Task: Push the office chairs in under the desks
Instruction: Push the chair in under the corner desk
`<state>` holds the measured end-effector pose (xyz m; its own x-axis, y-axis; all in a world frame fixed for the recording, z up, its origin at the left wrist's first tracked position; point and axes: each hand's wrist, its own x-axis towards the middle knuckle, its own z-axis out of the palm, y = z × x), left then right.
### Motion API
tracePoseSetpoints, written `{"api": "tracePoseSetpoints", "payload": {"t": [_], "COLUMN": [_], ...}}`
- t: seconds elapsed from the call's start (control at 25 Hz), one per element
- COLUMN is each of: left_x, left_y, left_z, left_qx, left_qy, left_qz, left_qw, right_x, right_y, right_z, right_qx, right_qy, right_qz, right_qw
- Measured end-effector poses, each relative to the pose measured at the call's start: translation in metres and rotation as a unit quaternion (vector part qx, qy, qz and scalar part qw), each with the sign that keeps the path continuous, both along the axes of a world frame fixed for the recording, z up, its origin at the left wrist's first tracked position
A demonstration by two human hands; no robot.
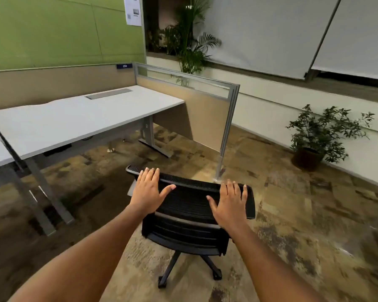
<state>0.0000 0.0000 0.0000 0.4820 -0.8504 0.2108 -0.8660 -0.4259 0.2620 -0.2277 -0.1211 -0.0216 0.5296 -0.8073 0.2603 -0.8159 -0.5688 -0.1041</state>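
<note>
Chair position: the black mesh office chair (190,203) stands out on the patterned carpet (292,203), clear of the white desk (74,120) and near the foot of the partition's end post (224,149). No part of it is under the desktop.

Left hand: the left hand (147,189) lies flat on the backrest near its left top corner. The fingers are straight and reach over the top edge, with the thumb spread out across the mesh.

Right hand: the right hand (228,202) lies the same way near the right top corner, with fingers spread and the palm against the mesh. Neither hand grips anything.

Backrest axis: the top edge runs from far-left to near-right, so the chair is angled rather than parallel to the desk's front edge.

Direction to desk: the desk's front edge lies ahead and to the left of the hands. The opening sits between the near desk leg (44,192) and the far one (147,134).

Nearer hand: the left hand is on the desk side and the right hand is on the outer side.

Next move, as judged: the chair likely has to swing left before going in, so the right hand would push harder while the left steers.

Risk: the wheeled base (183,264) could catch the far leg's foot if the turn comes late.
</note>
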Motion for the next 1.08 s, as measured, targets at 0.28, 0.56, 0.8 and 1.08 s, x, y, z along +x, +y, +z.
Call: {"api": "tracePoseSetpoints", "payload": {"t": [0.28, 0.56, 0.8, 1.08], "left_x": [-0.008, -0.013, 0.003, 0.059], "left_y": [-0.055, -0.113, -0.160, -0.231], "left_z": [-0.046, -0.060, -0.063, -0.079], "left_qx": [-0.157, -0.185, -0.187, -0.232], "left_qy": [-0.108, -0.154, -0.165, -0.180], "left_qz": [0.124, 0.184, 0.199, 0.221], "left_qw": [0.974, 0.953, 0.948, 0.930], "right_x": [0.009, 0.018, 0.044, 0.103], "right_y": [-0.063, -0.142, -0.200, -0.277], "right_z": [-0.019, -0.022, -0.022, -0.032], "right_qx": [-0.095, -0.094, -0.089, -0.101], "right_qy": [-0.047, -0.060, -0.074, -0.113], "right_qz": [0.084, 0.111, 0.124, 0.150], "right_qw": [0.991, 0.988, 0.986, 0.977]}}
